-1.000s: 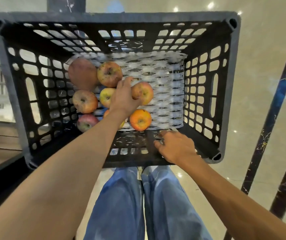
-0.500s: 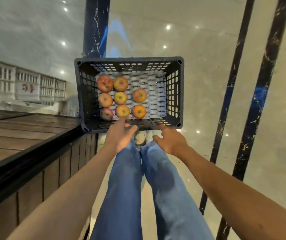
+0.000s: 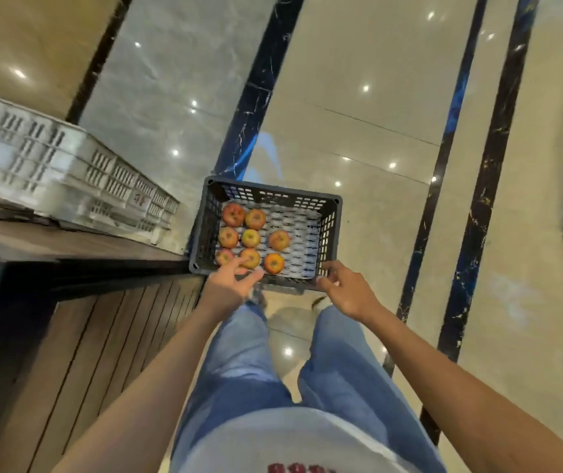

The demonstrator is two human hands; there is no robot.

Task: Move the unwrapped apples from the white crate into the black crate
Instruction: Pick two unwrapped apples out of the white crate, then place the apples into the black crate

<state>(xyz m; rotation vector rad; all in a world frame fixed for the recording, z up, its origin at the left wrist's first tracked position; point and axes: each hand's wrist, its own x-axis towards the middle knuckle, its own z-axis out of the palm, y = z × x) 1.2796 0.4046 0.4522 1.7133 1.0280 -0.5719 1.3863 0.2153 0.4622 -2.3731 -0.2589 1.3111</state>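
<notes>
The black crate (image 3: 205,230) is sitting on the polished marble floor (image 3: 358,114) just ahead of both hands, and eight unwrapped apples (image 3: 250,237) are lying inside it on a white foam mesh liner (image 3: 302,245), clustered toward the side in front of the left hand. The left hand (image 3: 230,285) is hanging open over the crate's near rim, fingers spread and straight, its fingertips overlapping the nearest middle apple (image 3: 252,257) in the view (whether they are touching it cannot be told). The right hand (image 3: 348,290) is holding nothing, its fingers loosely bent, its fingertips lying at the crate's near right corner; contact with the rim is not clear. The white crate (image 3: 68,172) is standing well off to the left of the left hand and farther away, on a dark wooden bench (image 3: 78,238) whose slatted side is running down beside the left forearm. The person's legs, in blue jeans (image 3: 239,370), are showing between the two arms.
</notes>
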